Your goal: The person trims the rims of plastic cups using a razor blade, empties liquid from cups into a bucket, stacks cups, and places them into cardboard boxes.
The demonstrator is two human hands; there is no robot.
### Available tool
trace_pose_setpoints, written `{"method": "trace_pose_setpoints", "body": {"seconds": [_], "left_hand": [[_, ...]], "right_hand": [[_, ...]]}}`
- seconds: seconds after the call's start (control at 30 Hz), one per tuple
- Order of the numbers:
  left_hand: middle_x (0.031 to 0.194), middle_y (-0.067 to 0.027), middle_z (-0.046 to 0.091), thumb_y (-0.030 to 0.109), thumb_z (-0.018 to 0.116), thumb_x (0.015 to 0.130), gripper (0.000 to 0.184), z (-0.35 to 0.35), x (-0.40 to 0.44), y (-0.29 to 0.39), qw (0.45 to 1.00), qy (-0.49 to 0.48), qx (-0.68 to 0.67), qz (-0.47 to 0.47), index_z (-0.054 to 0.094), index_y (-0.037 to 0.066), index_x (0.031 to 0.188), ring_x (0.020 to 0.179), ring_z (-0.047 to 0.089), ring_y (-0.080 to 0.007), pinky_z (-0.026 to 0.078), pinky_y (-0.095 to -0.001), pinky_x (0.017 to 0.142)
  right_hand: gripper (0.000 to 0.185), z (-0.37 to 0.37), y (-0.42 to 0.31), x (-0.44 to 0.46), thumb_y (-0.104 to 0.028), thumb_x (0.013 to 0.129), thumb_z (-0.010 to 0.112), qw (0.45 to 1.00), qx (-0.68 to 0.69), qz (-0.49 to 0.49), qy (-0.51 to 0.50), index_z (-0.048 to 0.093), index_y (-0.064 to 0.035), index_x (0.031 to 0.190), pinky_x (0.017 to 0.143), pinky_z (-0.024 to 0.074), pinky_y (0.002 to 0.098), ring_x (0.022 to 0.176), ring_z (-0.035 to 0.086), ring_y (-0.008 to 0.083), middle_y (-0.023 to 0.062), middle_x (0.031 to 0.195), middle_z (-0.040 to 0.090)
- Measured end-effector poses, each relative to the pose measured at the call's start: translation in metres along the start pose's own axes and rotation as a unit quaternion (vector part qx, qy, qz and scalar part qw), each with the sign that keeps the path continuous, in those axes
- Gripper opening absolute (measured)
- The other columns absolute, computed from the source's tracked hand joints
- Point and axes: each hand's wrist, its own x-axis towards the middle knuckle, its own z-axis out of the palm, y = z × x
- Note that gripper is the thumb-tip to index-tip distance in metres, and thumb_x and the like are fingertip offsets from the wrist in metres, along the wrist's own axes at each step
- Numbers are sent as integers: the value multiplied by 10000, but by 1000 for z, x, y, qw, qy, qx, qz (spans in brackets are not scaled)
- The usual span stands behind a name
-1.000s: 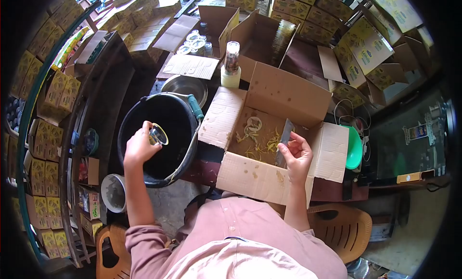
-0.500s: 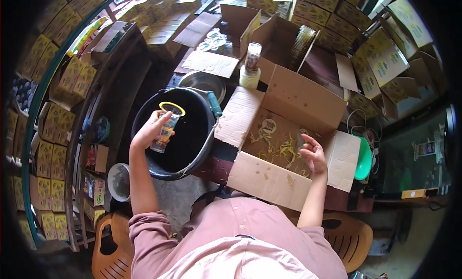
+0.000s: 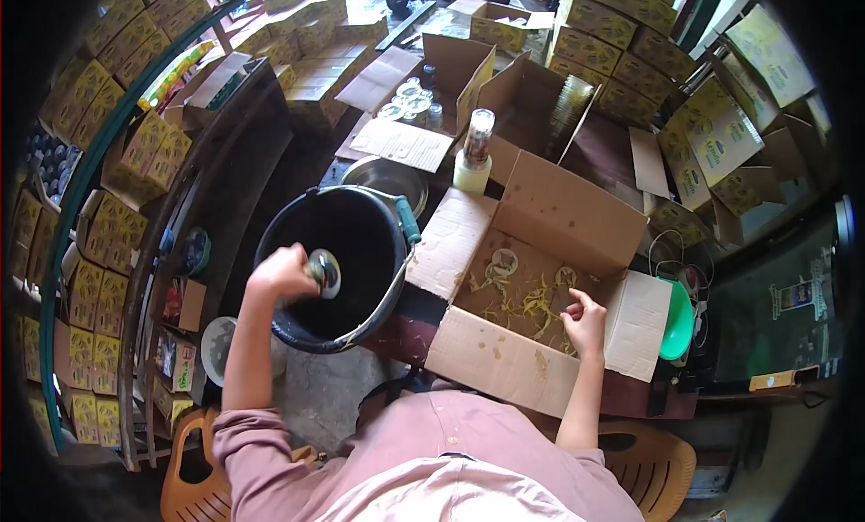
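Note:
My left hand (image 3: 284,272) is closed around a clear plastic cup (image 3: 326,273) with a coloured label. The cup is tipped over the mouth of a black bucket (image 3: 397,270), its round end facing up and to the right. Most of it is hidden by my fingers, and motion blurs the hand. My right hand (image 3: 586,324) hovers over the near right side of an open cardboard box (image 3: 505,346). Its fingers are loosely bent and apart, and nothing shows in them. Thin yellow strips (image 3: 532,306) and a round clear piece (image 3: 502,266) lie in the box.
Behind the box, a labelled cup (image 3: 478,135) stands on stacked pale cups (image 3: 471,173). A metal basin (image 3: 396,181) sits behind the bucket. Stacked clear cups (image 3: 572,103) stand in another carton. At right is a green bowl (image 3: 676,319); yellow cartons (image 3: 95,297) fill the left shelves.
The cup in my left hand went from nearly upright to tipped over the bucket, and its yellow rim no longer shows. My right hand moved slightly down and its fingers bent more.

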Motion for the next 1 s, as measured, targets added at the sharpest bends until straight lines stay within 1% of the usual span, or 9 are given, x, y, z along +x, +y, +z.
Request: {"method": "trace_pose_setpoints", "body": {"seconds": [0.07, 0.17, 0.23, 0.3, 0.5, 0.57, 0.7, 0.9, 1.0], "left_hand": [[843, -135, 645, 328, 805, 493, 611, -1, 4, 2, 980, -195, 28, 9, 611, -8, 965, 772, 627, -204, 504, -283, 685], [833, -120, 651, 310, 799, 531, 592, -4, 2, -3, 992, -117, -20, 30, 606, -12, 988, 699, 635, -174, 517, -268, 579], [747, -105, 645, 295, 792, 536, 512, -12, -2, 2, 980, -188, -25, 56, 628, 11, 929, 593, 624, -174, 511, -270, 555], [733, -114, 642, 262, 776, 535, 475, -35, 0, 8, 995, 45, -70, 63, 617, -12, 889, 575, 617, -167, 502, -276, 553], [794, -121, 638, 232, 778, 528, 458, -134, 54, 85, 929, 212, 12, 303, 622, -1, 891, 704, 615, -210, 492, -305, 658], [850, -127, 634, 258, 784, 521, 490, -165, 67, 138, 938, 204, 61, 274, 621, 22, 918, 762, 613, -226, 485, -316, 681], [774, -110, 644, 369, 782, 500, 463, -201, 123, 231, 930, 154, 231, 240, 669, 65, 831, 709, 623, -248, 494, -335, 645], [840, -100, 659, 365, 795, 465, 491, -168, 189, 312, 933, 107, 275, 205, 683, 53, 828, 765, 642, -227, 517, -330, 680], [931, -14, 654, 409, 802, 501, 528, -134, 229, 334, 918, 8, 368, 149, 672, 144, 939, 844, 631, -162, 508, -305, 723]], "right_hand": [[410, 2, 2, -4, 44, 624, 649, 1000, 7, -4, 12, 604, -27, 1025, 565, 505, 273, 562, 602, 155, 98, 673, 620], [399, 2, 1, -12, 57, 623, 644, 999, 29, 2, 17, 604, -15, 1013, 558, 504, 270, 563, 602, 158, 102, 673, 619], [393, 0, -1, -16, 62, 625, 642, 999, 35, 11, 19, 603, -9, 1010, 553, 504, 268, 567, 605, 158, 106, 675, 620], [391, -1, 1, -19, 60, 628, 646, 998, 51, 15, 26, 603, -8, 1011, 550, 504, 267, 566, 604, 158, 106, 672, 618], [387, -2, -2, -28, 75, 633, 652, 997, 63, 32, 38, 602, -2, 1008, 544, 502, 252, 588, 604, 149, 105, 701, 618], [383, -2, -8, -32, 76, 635, 650, 995, 75, 51, 38, 600, 0, 1007, 547, 504, 251, 589, 604, 147, 103, 700, 618], [382, -2, -7, -37, 57, 625, 676, 993, 78, 71, 53, 608, -8, 995, 534, 496, 236, 563, 589, 122, 83, 679, 618], [376, 3, -4, -37, 63, 633, 671, 989, 83, 108, 51, 605, 1, 998, 539, 487, 236, 580, 586, 119, 84, 705, 625], [376, 1, -10, -31, 62, 650, 662, 988, 83, 123, 49, 602, -4, 1015, 549, 498, 241, 600, 598, 132, 95, 723, 626]]}}
